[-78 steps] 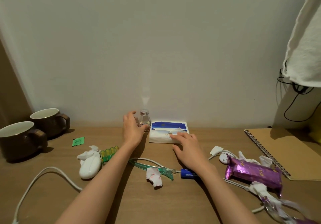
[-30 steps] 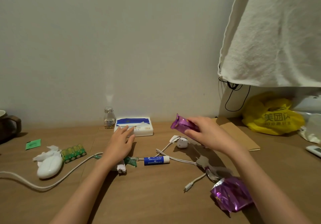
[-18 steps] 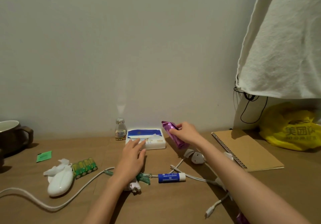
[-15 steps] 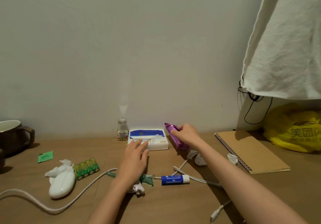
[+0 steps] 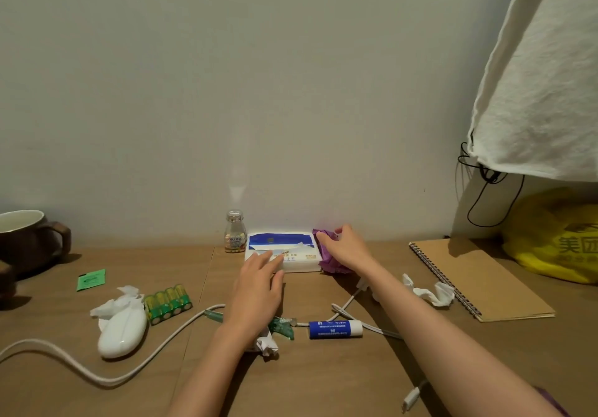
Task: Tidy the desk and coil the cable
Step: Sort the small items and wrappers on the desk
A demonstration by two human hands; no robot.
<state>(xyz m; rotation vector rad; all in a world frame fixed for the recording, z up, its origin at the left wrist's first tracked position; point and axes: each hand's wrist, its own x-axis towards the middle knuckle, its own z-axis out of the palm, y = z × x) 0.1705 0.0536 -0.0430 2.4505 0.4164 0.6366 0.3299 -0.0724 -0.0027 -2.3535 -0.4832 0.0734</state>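
My right hand [image 5: 348,248] presses a purple wrapper [image 5: 326,259] down on the desk, right beside the white and blue tissue pack [image 5: 281,251] at the wall. My left hand [image 5: 259,287] lies flat in front of the pack, fingers spread, fingertips touching its front edge. A thick white cable [image 5: 97,374] snakes from the left edge toward the middle of the desk. A thinner white cable [image 5: 362,326] runs under my right forearm, with a plug end [image 5: 412,395] near the front.
A small glass bottle [image 5: 235,232], green batteries [image 5: 168,301], a white oval device [image 5: 123,335], crumpled tissues [image 5: 267,343], a blue glue stick [image 5: 335,329], a green packet [image 5: 91,280], brown mug [image 5: 29,241], spiral notebook [image 5: 479,280], yellow bag [image 5: 556,241], hanging white cloth [image 5: 543,76].
My right hand carried the purple wrapper from the right side to the wall and set it down beside the tissue pack. My left hand stayed in front of the pack.
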